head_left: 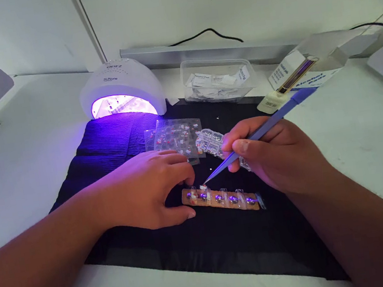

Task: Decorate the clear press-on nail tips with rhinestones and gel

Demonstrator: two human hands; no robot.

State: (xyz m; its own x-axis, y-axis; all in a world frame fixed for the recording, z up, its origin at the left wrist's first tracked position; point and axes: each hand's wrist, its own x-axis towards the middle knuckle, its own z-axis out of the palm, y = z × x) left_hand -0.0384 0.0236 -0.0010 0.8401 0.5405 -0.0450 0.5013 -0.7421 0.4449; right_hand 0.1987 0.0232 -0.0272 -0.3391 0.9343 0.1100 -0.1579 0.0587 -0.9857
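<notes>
My left hand (151, 188) rests on the black mat, thumb and curled forefinger on either side of the left end of a narrow wooden strip (211, 199). Several clear nail tips (224, 196) sit across that strip, with shiny round metal studs (234, 199) between them. Pinched in my right hand (268, 151) is a pair of bluish tweezers (264, 127). The tweezers' points touch or hold a tiny white-and-red piece (203, 187) at the strip's upper edge, near the second nail tip from the left; which of the two I cannot tell.
Behind my hands lie clear sticker sheets (176, 136) and a clear embossed sheet (209, 142). A lit white nail lamp (120, 79) stands back left. Farther back are a plastic tub (186, 70) of alcohol pads and an open carton (324, 71). Black mat (191, 239) covers the table's middle.
</notes>
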